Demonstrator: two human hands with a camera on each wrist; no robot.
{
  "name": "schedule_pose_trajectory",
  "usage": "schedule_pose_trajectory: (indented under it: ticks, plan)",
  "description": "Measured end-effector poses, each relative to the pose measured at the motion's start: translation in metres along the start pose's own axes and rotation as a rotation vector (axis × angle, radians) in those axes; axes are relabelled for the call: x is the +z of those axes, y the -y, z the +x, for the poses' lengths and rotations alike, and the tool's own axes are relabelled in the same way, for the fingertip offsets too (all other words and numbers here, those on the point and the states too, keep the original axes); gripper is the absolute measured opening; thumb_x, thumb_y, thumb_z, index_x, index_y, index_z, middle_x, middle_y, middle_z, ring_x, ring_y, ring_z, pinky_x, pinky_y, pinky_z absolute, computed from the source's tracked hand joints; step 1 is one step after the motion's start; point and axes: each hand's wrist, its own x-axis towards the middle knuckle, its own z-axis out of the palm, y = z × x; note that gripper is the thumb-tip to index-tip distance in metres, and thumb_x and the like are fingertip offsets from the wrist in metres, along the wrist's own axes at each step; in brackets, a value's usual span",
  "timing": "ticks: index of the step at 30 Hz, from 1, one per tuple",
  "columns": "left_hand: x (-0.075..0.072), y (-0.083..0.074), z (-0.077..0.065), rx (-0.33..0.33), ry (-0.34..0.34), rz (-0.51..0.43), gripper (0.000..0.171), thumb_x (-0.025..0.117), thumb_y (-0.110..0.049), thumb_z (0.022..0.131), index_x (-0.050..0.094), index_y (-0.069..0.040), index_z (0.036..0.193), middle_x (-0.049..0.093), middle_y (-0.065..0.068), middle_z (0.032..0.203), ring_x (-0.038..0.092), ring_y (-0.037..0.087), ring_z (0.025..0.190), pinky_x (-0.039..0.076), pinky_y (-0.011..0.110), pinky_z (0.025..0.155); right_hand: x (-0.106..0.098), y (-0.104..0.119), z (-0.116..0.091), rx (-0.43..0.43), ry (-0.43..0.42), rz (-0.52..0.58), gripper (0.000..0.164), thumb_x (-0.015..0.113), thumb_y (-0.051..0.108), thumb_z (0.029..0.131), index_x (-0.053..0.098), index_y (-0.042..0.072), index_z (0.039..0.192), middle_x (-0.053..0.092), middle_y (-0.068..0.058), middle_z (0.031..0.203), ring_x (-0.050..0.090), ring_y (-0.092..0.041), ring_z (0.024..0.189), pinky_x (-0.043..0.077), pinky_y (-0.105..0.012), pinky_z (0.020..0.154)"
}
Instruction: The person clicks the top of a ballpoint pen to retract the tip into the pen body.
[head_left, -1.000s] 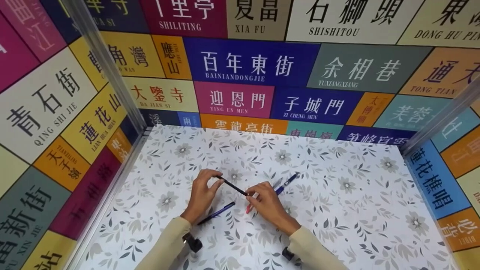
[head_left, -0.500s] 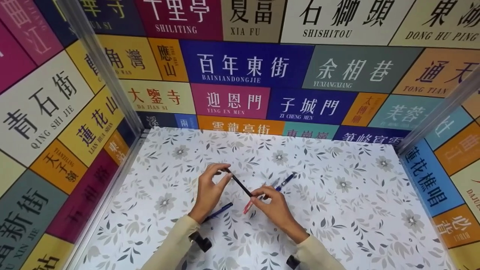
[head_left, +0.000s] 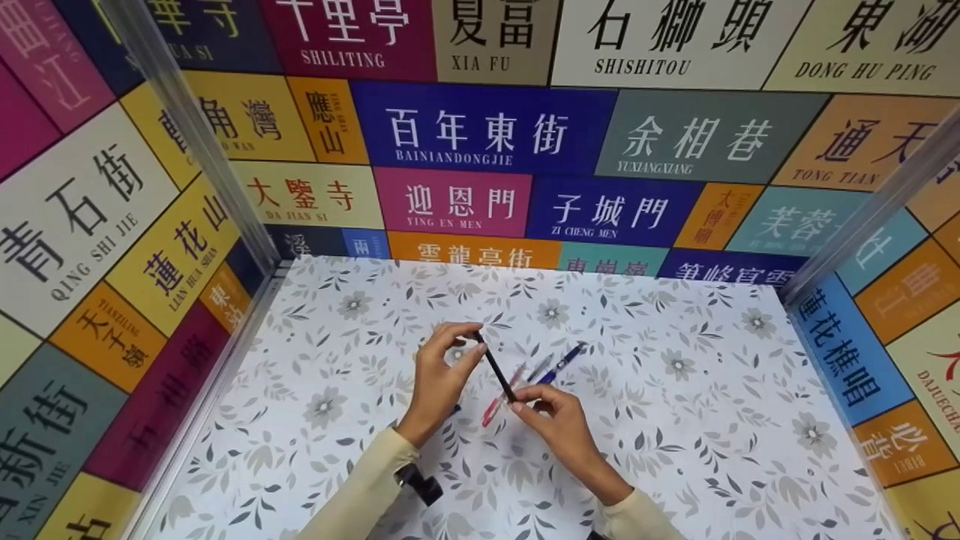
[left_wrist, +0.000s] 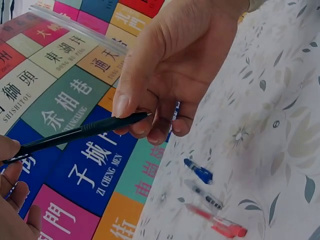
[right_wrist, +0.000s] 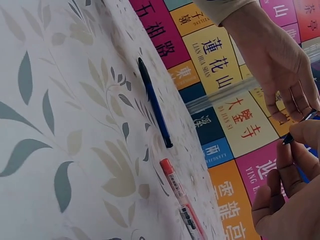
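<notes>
Above the flowered tabletop (head_left: pixel 375 472), we see the left hand (head_left: pixel 441 379) and the right hand (head_left: pixel 559 427), both partly curled, pinching a black pen (head_left: pixel 496 367) near opposite ends; a red pen (head_left: pixel 490 412) lies below.

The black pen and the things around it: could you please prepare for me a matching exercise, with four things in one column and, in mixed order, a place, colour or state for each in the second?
Column one
1. Black pen
2. Clear pen
3. Tabletop
4. YING EN MEN panel

Column two
A. Pink, with white lettering
B. Lying between a red pen and a blue pen
C. White, patterned with flowers and leaves
D. Held between the left hand and the right hand

Right pairs: 1-D, 2-B, 3-C, 4-A
</notes>
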Motion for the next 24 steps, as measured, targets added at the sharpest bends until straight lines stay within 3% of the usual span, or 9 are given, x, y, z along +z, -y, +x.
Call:
schedule_pose_trajectory:
  ticks: [8, 11, 16, 18, 24]
  plan:
    - [0.012, -0.007, -0.001, -0.004, -0.007, -0.003, 0.030, 0.083, 0.006, 0.093, 0.080, -0.003, 0.121, 0.076, 0.015, 0.109, 0.070, 0.034, 0.106, 0.056, 0.058, 0.093, -0.002, 0.002, -0.008, 0.071, -0.023, 0.045, 0.009, 0.081, 0.000, 0.097, 0.082, 0.001, 0.106, 0.079, -0.014, 0.105, 0.071, -0.017, 0.097, 0.058, -0.026, 0.085]
    - [0.015, -0.018, -0.001, -0.020, -0.010, -0.009, 0.030, 0.082, 0.011, 0.091, 0.079, 0.002, 0.119, 0.076, 0.020, 0.107, 0.069, 0.037, 0.104, 0.055, 0.057, 0.093, -0.002, 0.003, -0.011, 0.081, -0.013, 0.061, 0.009, 0.081, -0.001, 0.097, 0.081, -0.001, 0.106, 0.079, -0.015, 0.105, 0.072, -0.016, 0.096, 0.058, -0.026, 0.084]
    - [0.017, -0.042, -0.001, -0.044, 0.011, -0.030, 0.025, 0.080, 0.012, 0.092, 0.079, 0.003, 0.116, 0.076, 0.018, 0.105, 0.070, 0.033, 0.103, 0.056, 0.051, 0.094, -0.002, 0.004, -0.014, 0.098, 0.013, 0.086, 0.010, 0.080, -0.001, 0.098, 0.080, -0.004, 0.108, 0.078, -0.018, 0.106, 0.072, -0.015, 0.097, 0.059, -0.025, 0.083]
    - [0.017, -0.047, -0.002, -0.051, 0.024, -0.043, 0.024, 0.080, 0.011, 0.093, 0.079, 0.001, 0.115, 0.076, 0.017, 0.105, 0.070, 0.033, 0.102, 0.056, 0.055, 0.094, -0.002, 0.004, -0.015, 0.104, 0.021, 0.098, 0.011, 0.079, -0.002, 0.098, 0.079, -0.005, 0.109, 0.077, -0.021, 0.106, 0.072, -0.015, 0.097, 0.059, -0.025, 0.082]
    - [0.026, -0.028, -0.009, -0.072, 0.045, -0.042, 0.025, 0.081, 0.007, 0.094, 0.080, -0.002, 0.117, 0.077, 0.014, 0.107, 0.070, 0.030, 0.103, 0.056, 0.058, 0.095, -0.004, 0.004, -0.018, 0.099, 0.037, 0.109, 0.013, 0.079, -0.002, 0.098, 0.077, -0.009, 0.109, 0.077, -0.020, 0.103, 0.074, -0.016, 0.091, 0.061, -0.025, 0.080]
